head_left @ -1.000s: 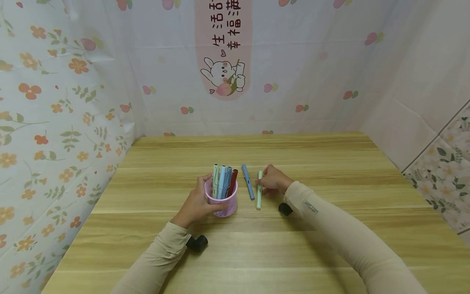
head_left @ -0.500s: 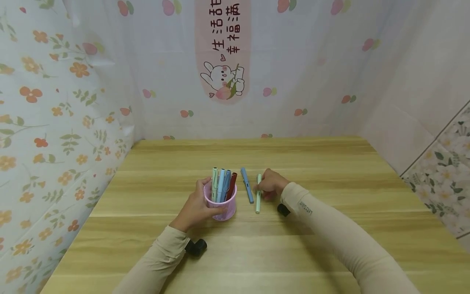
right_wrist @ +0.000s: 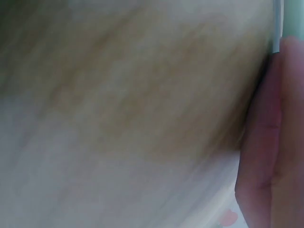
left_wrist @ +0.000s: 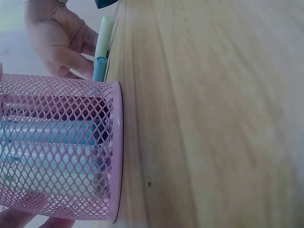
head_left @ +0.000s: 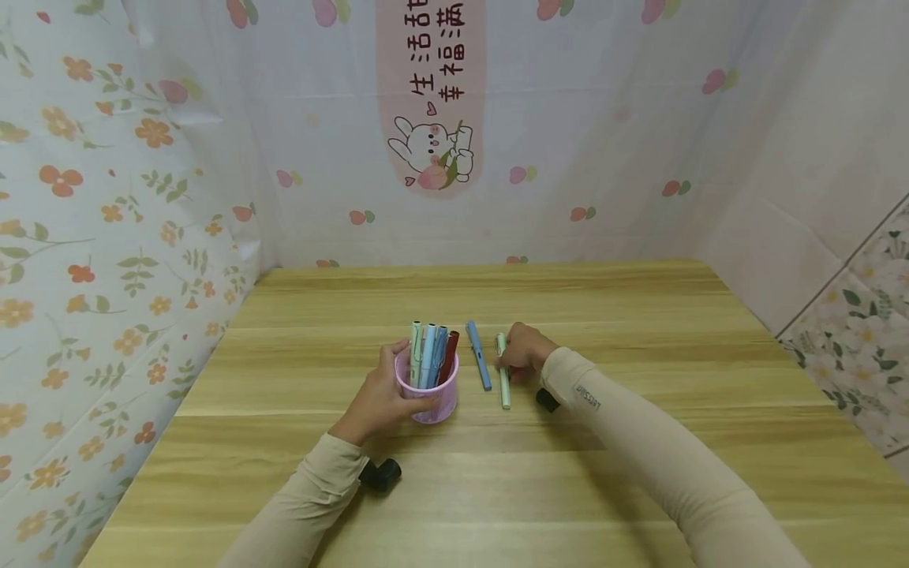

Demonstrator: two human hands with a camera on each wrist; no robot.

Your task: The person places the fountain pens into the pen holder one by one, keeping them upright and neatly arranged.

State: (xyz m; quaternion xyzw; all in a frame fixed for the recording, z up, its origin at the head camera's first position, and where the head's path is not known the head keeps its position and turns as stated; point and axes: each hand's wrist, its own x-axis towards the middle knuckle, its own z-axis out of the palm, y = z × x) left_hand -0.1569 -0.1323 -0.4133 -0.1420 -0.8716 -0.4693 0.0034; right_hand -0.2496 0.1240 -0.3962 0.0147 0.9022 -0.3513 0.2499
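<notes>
A pink mesh pen cup [head_left: 435, 406] stands on the table with my left hand [head_left: 376, 398] curled around its left side. Upright inside it are a light green pen [head_left: 416, 355], a light blue pen [head_left: 428, 356], a darker blue pen [head_left: 439, 351] and a dark red pen [head_left: 450, 355]. To the right of the cup, a blue pen [head_left: 479, 356] lies on the table. Beside that, my right hand [head_left: 527, 349] pinches another light green pen [head_left: 505, 386] near its upper end. In the right wrist view, only part of the right hand's fingers [right_wrist: 266, 142] shows.
The wooden table [head_left: 454, 505] extends around both hands. A patterned curtain [head_left: 604, 118] hangs behind it, with a floral one [head_left: 106, 237] along the left. Black wrist cameras [head_left: 381, 475] sit under both wrists.
The light green pen under my right hand has turned slightly, its near end swinging right, and its clip now shows on the left. My left hand and the cup stay in place.
</notes>
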